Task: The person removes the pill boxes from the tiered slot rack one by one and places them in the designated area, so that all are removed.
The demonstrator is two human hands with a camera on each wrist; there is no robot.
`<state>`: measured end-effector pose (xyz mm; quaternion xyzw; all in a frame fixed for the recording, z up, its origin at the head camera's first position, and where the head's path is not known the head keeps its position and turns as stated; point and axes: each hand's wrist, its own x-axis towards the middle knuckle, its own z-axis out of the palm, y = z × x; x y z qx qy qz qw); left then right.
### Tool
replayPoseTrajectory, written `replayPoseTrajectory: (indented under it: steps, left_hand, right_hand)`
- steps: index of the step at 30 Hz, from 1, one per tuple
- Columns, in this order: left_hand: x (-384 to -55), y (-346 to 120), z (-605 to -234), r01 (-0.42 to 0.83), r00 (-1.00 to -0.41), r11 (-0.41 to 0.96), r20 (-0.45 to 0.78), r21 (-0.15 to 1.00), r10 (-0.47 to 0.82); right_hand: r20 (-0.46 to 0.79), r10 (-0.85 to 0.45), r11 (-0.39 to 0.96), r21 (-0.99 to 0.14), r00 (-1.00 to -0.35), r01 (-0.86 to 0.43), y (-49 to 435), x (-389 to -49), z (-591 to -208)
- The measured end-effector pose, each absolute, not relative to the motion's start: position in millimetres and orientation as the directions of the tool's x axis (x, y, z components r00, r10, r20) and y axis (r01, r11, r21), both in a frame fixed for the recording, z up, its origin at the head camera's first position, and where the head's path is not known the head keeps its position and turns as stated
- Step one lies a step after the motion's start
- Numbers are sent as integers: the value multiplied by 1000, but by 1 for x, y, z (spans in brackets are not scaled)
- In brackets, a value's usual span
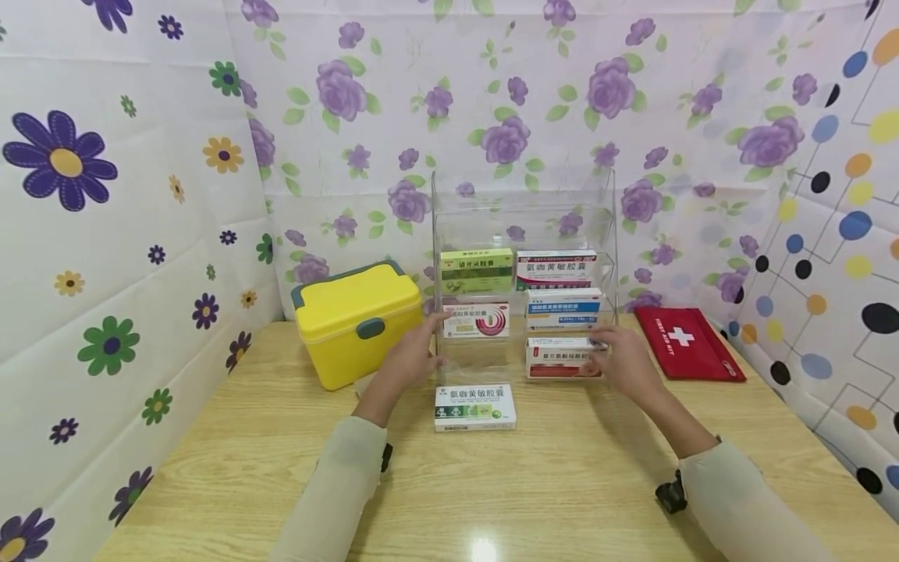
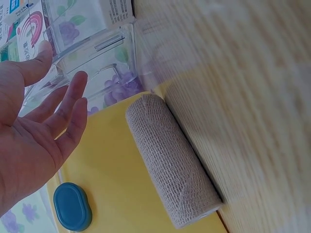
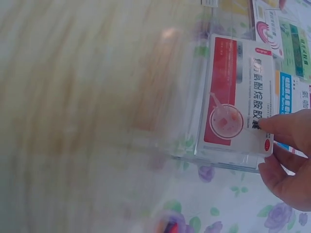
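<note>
Beneath the left grip [image 1: 410, 355] and the right grip [image 1: 625, 359] runs the bench [image 1: 534, 484], and between them stands the clear rack [image 1: 520, 208]. Just beyond the left grip sits the yellow case [image 1: 358, 312]; to the right of the right grip lies the red pouch [image 1: 684, 343]. Nearer than both grips, the white-and-green box [image 1: 474, 407] lies at the rack's foot. The red-and-white box [image 1: 558, 359] is in the right grip, upright at the rack's lower right, its upper corner pinched between the fingers; the blue-and-white box [image 1: 562, 311] stands just above that grip. The left grip has its fingers apart and holds nothing; whether it touches the rack I cannot tell. Just beside it is the bandage roll [image 2: 170, 160]. To settle the held box well, I judge, keep the pinch light, lower its base flat behind the clear lip with the print facing forward, hold the knuckles clear of the box above, and let go only once it stands unaided; the left grip could brace the rack's side against sliding.
</note>
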<state>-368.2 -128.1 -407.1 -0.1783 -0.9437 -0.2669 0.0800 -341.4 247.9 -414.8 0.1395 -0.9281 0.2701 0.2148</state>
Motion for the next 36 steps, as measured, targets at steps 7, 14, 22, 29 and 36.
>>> replayPoseTrajectory:
  steps: [7, 14, 22, 29, 36]
  left_hand:
    - [-366, -127, -407, 381, -924, 794, 234, 473, 303]
    - [-366, -126, -408, 375, -926, 801, 236, 466, 296]
    - [-367, -125, -407, 381, -923, 797, 246, 468, 297]
    - [-367, -126, -407, 380, -923, 799, 240, 466, 300]
    - [-367, -125, -406, 375, -926, 797, 233, 474, 297]
  right_hand:
    - [437, -128, 845, -422, -890, -329, 248, -338, -415]
    - [464, -120, 847, -414, -878, -334, 246, -335, -414]
    - [508, -108, 804, -461, -854, -376, 251, -338, -414]
    - [614, -86, 763, -465, -784, -448, 254, -338, -410]
    - [633, -87, 741, -475, -769, -475, 253, -337, -402]
